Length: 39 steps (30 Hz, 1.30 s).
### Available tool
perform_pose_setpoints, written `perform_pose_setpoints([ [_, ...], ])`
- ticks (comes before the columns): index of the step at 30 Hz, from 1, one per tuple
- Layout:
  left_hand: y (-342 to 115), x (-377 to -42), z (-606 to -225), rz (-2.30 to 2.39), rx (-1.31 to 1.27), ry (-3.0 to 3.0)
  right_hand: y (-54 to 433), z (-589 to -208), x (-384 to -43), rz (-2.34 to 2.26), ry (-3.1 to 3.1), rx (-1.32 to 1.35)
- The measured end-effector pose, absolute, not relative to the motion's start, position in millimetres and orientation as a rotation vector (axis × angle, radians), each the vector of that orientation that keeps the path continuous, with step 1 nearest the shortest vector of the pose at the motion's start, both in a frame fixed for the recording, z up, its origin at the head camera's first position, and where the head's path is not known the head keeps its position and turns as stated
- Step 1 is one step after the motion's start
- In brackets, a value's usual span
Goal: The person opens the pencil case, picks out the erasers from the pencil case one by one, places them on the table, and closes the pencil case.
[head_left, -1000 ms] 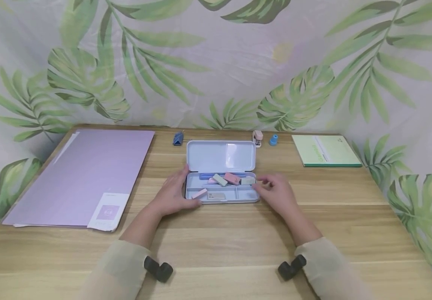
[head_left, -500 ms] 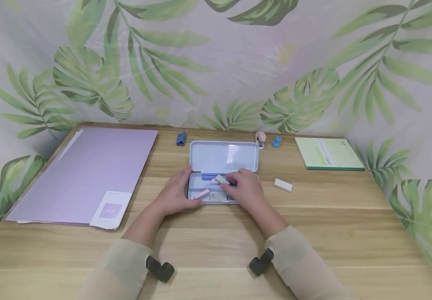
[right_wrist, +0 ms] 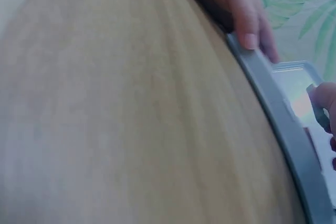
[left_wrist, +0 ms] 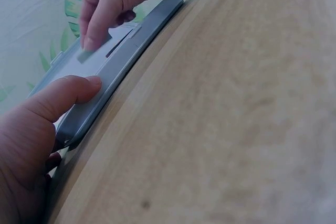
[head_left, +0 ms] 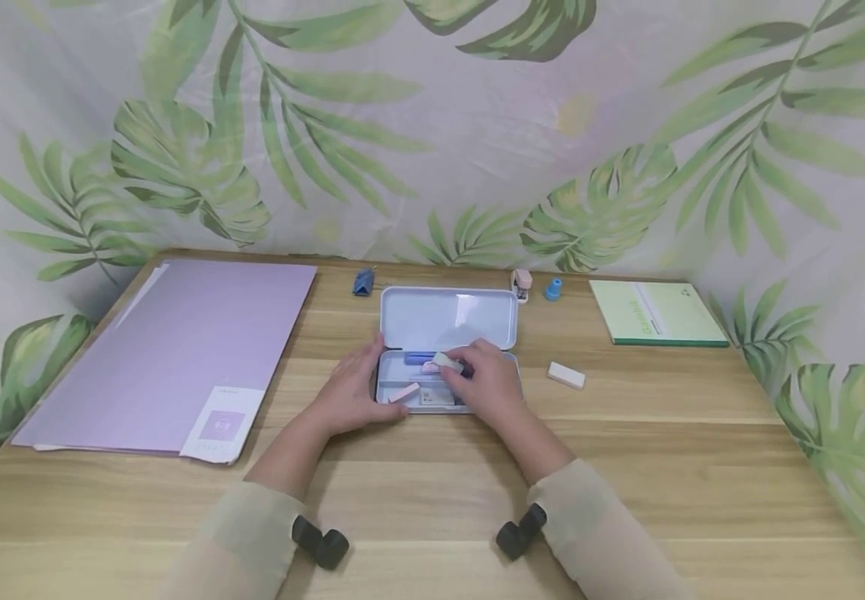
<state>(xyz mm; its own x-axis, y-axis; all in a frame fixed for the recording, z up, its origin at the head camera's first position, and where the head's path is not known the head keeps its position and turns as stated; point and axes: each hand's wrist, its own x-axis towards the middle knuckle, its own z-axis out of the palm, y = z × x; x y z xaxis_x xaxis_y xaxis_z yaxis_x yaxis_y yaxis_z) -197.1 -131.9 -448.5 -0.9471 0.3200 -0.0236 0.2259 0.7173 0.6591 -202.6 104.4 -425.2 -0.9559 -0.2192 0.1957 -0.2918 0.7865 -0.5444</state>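
A light blue pencil case (head_left: 423,321) lies with its lid raised on the table. My left hand (head_left: 348,393) grips the case's left end, its thumb (left_wrist: 79,88) over the front rim in the left wrist view. Between thumb and fingers, my right hand (head_left: 494,387) pinches a pale green eraser (head_left: 445,361) just above the case; the right wrist view shows that eraser (right_wrist: 317,109) too. Inside the case are a pale pink eraser (head_left: 404,393), a greyish eraser-like block (head_left: 437,397) and a blue stick-like item (head_left: 419,359). My right hand hides the case's right part.
Right of the case lies a white eraser (head_left: 566,375). Behind stand a dark blue small object (head_left: 362,282), a pink stapler (head_left: 521,283) and a blue cone-shaped piece (head_left: 553,289). A purple folder (head_left: 200,350) is on the left, a green notebook (head_left: 653,312) at the right.
The white eraser has gone from the case's right end to the table. My right hand has moved left over the case and taken hold of the green eraser. The left hand stays put.
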Motion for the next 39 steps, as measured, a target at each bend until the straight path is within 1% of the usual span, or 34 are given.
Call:
perform_pose_setpoints([
  [6, -133.5, -196.5, -448.6, 1.048, 0.431, 2.779, 139.8, -415.3, -195.1, 1.066, -2.864, 0.273],
  [17, -135.0, -196.8, -448.9, 1.051, 0.415, 2.775, 262.4, -421.1, -187.9, 1.043, -2.868, -0.019],
  [22, -135.3, -196.7, -449.6, 1.042, 0.424, 2.777, 299.3, -426.4, -183.3, 0.942, -2.938, -0.193],
  [27, -134.4, -196.9, -450.1, 1.042, 0.429, 2.774, 310.3, -434.0, -183.8, 0.961, -3.023, -0.219],
  [32, -133.1, -197.3, -450.1, 1.043, 0.438, 2.776, 305.9, -430.0, -182.6, 0.965, -3.023, -0.213],
  [35, -132.2, -197.4, -449.7, 1.042, 0.447, 2.777, 291.8, -424.4, -183.2, 0.974, -2.982, -0.143],
  [39, -130.5, -197.6, -449.9, 1.049, 0.450, 2.774, 255.5, -421.5, -188.7, 1.015, -2.914, -0.001],
])
